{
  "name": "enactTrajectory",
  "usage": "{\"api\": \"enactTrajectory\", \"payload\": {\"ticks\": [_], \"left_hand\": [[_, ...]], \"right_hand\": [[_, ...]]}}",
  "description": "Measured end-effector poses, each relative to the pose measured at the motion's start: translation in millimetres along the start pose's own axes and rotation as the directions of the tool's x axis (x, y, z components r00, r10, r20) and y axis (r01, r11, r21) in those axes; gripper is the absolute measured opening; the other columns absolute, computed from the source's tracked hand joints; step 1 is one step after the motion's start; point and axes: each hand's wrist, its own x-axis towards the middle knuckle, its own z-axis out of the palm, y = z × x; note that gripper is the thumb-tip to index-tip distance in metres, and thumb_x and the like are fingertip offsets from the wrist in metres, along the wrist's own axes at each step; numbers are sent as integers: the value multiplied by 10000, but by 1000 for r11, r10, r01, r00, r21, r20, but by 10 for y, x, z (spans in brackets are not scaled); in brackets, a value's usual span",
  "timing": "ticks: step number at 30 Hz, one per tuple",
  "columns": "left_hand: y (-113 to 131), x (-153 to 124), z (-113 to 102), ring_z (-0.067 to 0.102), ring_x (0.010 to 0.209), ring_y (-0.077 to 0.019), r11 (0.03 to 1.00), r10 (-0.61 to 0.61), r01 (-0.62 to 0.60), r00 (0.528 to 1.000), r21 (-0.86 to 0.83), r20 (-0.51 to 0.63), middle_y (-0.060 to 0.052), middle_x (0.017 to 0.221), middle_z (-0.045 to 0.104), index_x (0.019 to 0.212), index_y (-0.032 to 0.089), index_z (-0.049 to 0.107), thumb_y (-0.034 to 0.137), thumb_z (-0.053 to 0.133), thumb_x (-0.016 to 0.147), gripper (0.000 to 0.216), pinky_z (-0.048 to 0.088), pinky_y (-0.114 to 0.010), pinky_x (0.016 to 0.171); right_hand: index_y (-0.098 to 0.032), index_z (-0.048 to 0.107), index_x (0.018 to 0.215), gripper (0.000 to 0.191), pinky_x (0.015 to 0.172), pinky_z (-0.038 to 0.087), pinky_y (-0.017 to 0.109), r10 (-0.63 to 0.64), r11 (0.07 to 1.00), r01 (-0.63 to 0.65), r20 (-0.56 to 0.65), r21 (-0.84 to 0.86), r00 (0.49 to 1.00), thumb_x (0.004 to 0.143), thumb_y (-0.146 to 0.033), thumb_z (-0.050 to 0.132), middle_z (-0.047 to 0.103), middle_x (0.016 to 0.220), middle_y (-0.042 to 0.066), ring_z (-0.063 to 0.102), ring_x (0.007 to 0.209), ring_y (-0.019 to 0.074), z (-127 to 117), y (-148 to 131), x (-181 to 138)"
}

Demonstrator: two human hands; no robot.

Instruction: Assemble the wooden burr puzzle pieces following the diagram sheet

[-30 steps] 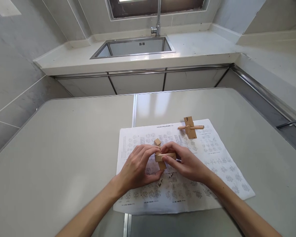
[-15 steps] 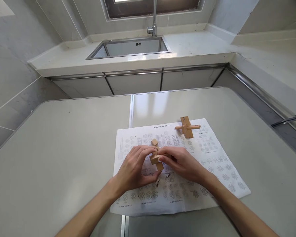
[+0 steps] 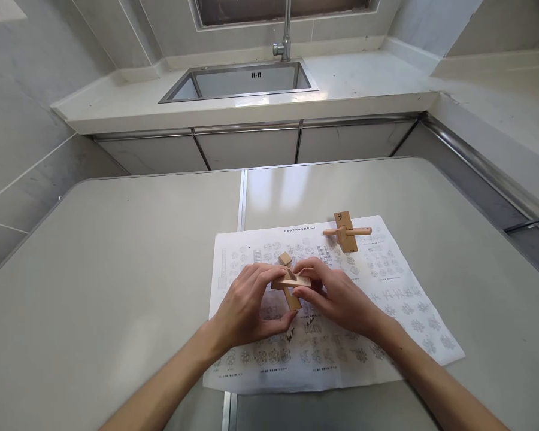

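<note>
Between both hands, over the printed sheet (image 3: 413, 317), is a small group of interlocking wooden puzzle pieces. My left hand (image 3: 247, 305) curves around a long wooden bar (image 3: 293, 300), thumb at its near end and fingers by its middle. A square wooden end (image 3: 285, 258) shows beyond the fingers; whether it belongs to this bar I cannot tell. Across the bar lies a flat wooden piece (image 3: 296, 281), pinched at its right end by the thumb and fingers of my right hand (image 3: 339, 296). The fingers partly cover where the pieces meet.
A cross-shaped wooden assembly (image 3: 348, 240) with a black mark lies at the sheet's top right. The sheet carries rows of puzzle drawings. It rests on a pale table (image 3: 161, 239) with a metal seam. Beyond stand a counter (image 3: 354, 78) and sink (image 3: 247, 96).
The right hand has turned the crosswise piece so its flat length shows and it reaches further right. The left hand keeps its hold on the bar. The view has shifted slightly.
</note>
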Motion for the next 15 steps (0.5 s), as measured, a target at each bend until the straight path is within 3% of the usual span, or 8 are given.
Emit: {"api": "enactTrajectory", "payload": {"ticks": [10, 15], "left_hand": [[-20, -25, 26, 717, 1127, -282, 1000, 1, -1, 1000, -11, 30, -104, 1242, 737, 1416, 232, 483, 251, 800, 857, 643, 609, -461, 960], [-4, -21, 23, 723, 1124, -285, 1000, -7, 7, 1000, -15, 14, -103, 1244, 742, 1412, 243, 491, 251, 802, 860, 634, 611, -468, 953]], "right_hand": [[-237, 692, 1073, 239, 592, 443, 269, -191, 978, 186, -40, -96, 981, 1079, -466, 620, 722, 801, 8, 577, 581, 133, 24, 29, 0], [-251, 712, 1150, 209, 628, 489, 284, -208, 975, 205, -26, -88, 978, 1092, -423, 608, 761, 889, 34, 628, 634, 148, 10, 25, 13]]}}
